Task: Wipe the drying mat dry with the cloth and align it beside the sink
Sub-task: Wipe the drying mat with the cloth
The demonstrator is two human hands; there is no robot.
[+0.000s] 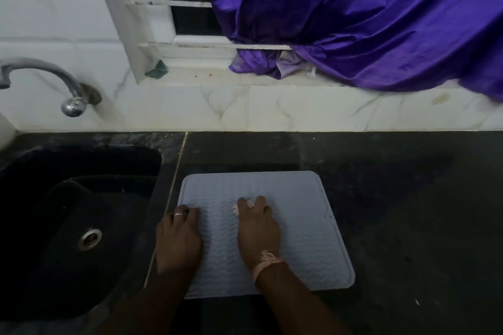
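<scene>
A pale grey-blue ribbed drying mat (299, 226) lies flat on the dark counter, just right of the black sink (40, 226). Its left edge runs close to the counter seam. My left hand (178, 239) rests on the mat's left edge with bent fingers, a ring on one finger. My right hand (257, 228) sits on the middle of the mat with its fingers curled. Small pale bits of the cloth (235, 209) show at its fingertips; the rest of the cloth is hidden under the hand.
A chrome tap (54, 81) juts from the tiled wall above the sink. Purple fabric (367, 22) hangs over the window ledge at the back right. Dark counter (408, 212) stretches to the right of the mat.
</scene>
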